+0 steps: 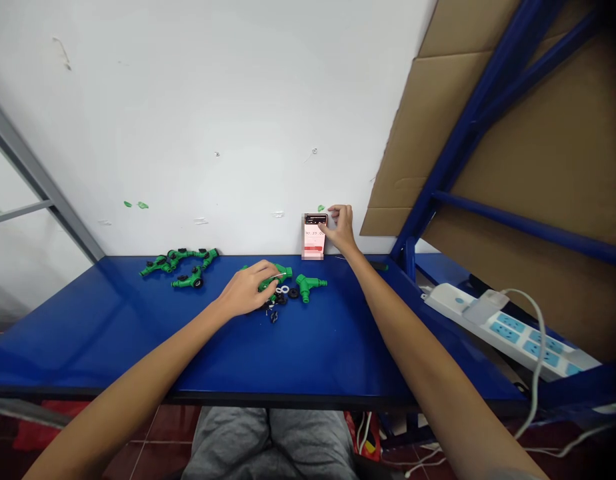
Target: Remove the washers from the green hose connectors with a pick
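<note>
My left hand (251, 288) reaches over green plastic hose fittings (287, 272) and small black parts on the blue tabletop. Its fingers are curled, and a thin pale metal rod (280, 275) sticks out from them. What lies under the palm is hidden. My right hand (341, 229) is at the phone (313, 241), which stands upright against the wall with a timer on its screen. The thumb tip overlaps the phone's upper right, while the other fingers are bent and apart from the thumb. A green T-shaped fitting (309, 285) lies between my hands, with white rings (285, 289) beside it.
Several assembled green fittings with black levers (188, 277) lie at the table's left. A white power strip (508, 330) with a cable is at the right, beside a blue metal frame (448, 147) and cardboard (403, 140). The white wall (238, 120) closes off the back.
</note>
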Available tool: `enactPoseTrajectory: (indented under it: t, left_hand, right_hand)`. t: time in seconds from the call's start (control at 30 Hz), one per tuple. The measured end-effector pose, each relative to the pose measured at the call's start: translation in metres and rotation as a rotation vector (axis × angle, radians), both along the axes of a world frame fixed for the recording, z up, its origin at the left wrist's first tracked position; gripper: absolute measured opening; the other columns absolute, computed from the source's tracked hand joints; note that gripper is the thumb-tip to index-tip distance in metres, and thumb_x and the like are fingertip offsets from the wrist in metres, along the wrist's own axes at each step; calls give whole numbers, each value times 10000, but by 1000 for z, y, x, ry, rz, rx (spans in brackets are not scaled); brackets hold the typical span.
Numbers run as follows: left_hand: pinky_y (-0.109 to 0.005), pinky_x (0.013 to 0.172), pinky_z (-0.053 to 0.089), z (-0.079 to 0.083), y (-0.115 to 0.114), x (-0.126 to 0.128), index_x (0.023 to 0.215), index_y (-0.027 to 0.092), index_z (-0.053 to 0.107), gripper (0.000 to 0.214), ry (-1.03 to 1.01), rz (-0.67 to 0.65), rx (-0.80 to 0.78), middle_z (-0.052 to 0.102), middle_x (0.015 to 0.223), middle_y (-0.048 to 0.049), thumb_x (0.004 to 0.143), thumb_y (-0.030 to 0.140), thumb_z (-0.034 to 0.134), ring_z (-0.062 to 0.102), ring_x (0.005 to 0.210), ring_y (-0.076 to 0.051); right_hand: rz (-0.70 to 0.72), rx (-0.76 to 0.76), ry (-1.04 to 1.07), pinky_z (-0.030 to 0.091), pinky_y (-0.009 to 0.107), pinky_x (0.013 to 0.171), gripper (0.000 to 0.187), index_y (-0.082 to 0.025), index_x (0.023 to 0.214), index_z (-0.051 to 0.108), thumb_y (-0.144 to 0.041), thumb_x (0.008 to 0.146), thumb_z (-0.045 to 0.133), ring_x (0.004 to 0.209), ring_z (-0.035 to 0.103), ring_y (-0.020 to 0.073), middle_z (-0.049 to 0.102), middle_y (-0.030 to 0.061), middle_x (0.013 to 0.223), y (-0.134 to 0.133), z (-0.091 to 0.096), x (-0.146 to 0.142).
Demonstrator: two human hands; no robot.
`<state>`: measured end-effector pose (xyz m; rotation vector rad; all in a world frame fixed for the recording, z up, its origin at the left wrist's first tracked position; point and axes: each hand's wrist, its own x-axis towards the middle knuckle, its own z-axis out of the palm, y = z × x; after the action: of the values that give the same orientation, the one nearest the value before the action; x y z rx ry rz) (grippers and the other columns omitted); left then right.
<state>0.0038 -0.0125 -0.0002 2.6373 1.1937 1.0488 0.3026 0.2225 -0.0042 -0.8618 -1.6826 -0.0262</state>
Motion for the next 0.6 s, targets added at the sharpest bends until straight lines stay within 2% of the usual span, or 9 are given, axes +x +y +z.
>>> enactPoseTrajectory:
  t: [0.2,0.3,0.37,0.43,0.5,0.6]
  left_hand:
    - [-314,707,540,-1,1,0,1172,232,729,254,-11,22,-27,732,1223,-65,1052,277,509,661,764,-152]
    - [-318,749,538,-2,4,-2,1141,224,726,237,-20,44,-24,731,1182,-57,1035,258,517,657,788,-158]
    - [-319,764,525,-1,8,-7,1043,212,725,221,-5,78,-15,719,1084,-56,1024,238,507,651,802,-168]
    - [-325,757,510,1,14,-15,961,206,711,206,-3,142,-28,699,975,-48,991,207,507,641,797,-182]
    - [-334,766,503,3,21,-25,928,205,706,191,5,201,-43,681,909,-42,949,182,517,631,791,-195]
    - [-352,805,505,4,31,-38,887,201,707,200,-3,267,-65,681,897,-46,933,188,513,624,794,-206]
  right_hand:
    - [-33,-5,-73,521,524,1023,559,-230,1243,477,-307,757,742,1079,534,290,484,107,1198,-3,-2,3]
    - [-19,-46,-31,530,506,1004,538,-240,1254,471,-362,801,734,1066,540,280,497,86,1163,-6,3,0]
    - [-16,-72,9,536,490,977,468,-245,1241,475,-379,850,695,1048,549,277,514,73,1118,-15,10,-5]
    - [-87,-56,70,524,502,968,376,-241,1227,483,-365,905,634,997,554,280,531,73,1071,-33,19,-12]
    - [-116,5,32,507,509,973,308,-239,1231,498,-330,950,584,998,559,294,552,92,1078,-60,26,-21]
    - [-47,84,-228,479,518,968,264,-230,1201,547,-276,945,592,1007,570,322,591,110,1053,-108,27,-35]
